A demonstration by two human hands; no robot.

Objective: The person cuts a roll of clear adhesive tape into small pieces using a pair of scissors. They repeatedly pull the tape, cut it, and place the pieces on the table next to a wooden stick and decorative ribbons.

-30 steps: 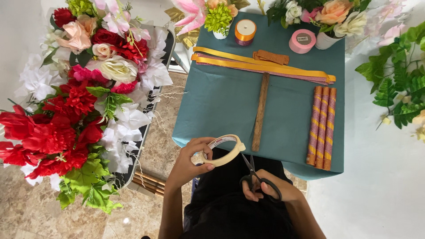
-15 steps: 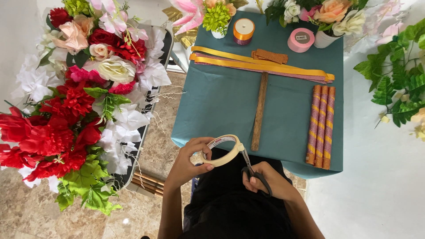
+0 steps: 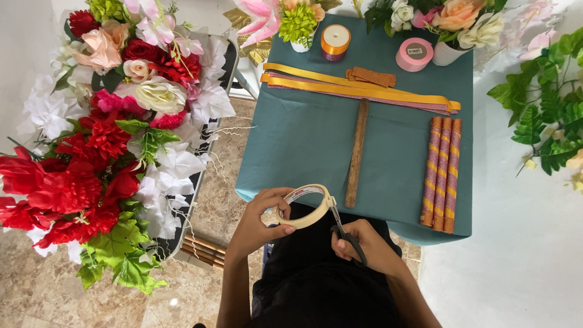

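**Tape roll and scissors at the bench's near edge**

A pale roll of tape point(image 3: 303, 206) was held just over the near edge of the bench point(image 3: 303, 140), which was draped in teal cloth. The left hand point(image 3: 261, 222) was clamped on the roll, its fingers curled round the ring from below and the left. The black-handled scissors point(image 3: 343, 228) touched the roll's right side with their blades; the right hand point(image 3: 364, 246) was closed through the handles, just beside the left.

Farther out on the cloth lay a long brown wooden stick point(image 3: 357, 152) — pointing away from the person — and to its right three sticks wrapped in orange and gold spirals point(image 3: 442, 173), side by side. Across the far part ran yellow and pink ribbon strips point(image 3: 358, 91), with a small brown piece point(image 3: 370, 76) touching them. Beyond stood an orange ribbon spool point(image 3: 335, 41) and a pink spool point(image 3: 414, 54), well apart. A large heap of red, white and pink artificial flowers point(image 3: 103, 140) lay left of the bench; green leaves point(image 3: 546, 115) lay to its right.
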